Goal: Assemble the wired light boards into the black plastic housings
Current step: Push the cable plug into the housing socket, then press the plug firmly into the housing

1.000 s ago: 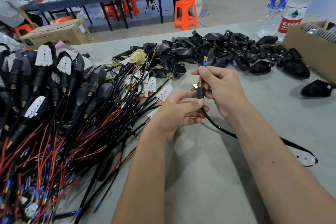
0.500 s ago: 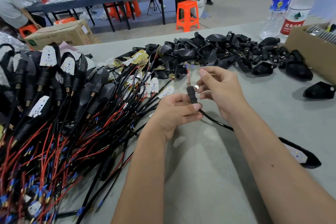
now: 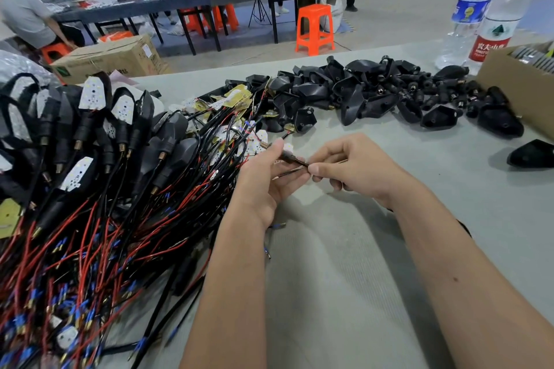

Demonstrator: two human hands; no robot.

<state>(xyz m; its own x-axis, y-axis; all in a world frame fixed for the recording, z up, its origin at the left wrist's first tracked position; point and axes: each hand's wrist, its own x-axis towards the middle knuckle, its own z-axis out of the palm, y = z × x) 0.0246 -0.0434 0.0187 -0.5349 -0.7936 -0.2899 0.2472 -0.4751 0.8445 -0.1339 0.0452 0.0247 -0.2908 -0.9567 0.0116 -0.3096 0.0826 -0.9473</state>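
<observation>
Here a grey table (image 3: pixel 344 278) stands in a workroom with an orange stool (image 3: pixel 315 28) behind. Both hands, left hand (image 3: pixel 263 180) and right hand (image 3: pixel 356 171), pinch a blurred wire (image 3: pixel 292 160) between them; black housings (image 3: pixel 374 93) lie heaped beyond, finished assemblies (image 3: pixel 90 144) at the left.

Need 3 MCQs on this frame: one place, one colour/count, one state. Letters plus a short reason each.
1. Where is the pile of empty housings?
A. far side of the table
B. on the floor
C. inside the box

2. How many bottles stand at the far right?
A. one
B. two
C. four

3. What are the hands doing?
A. lying flat on the table
B. both pinching one wire
C. lifting a bottle

Key: 1 A, the black shells lie beyond the hands; 2 B, one has a blue label, one a red; 3 B, the left hand and right hand meet on the thin wire, fingers curled.
</observation>
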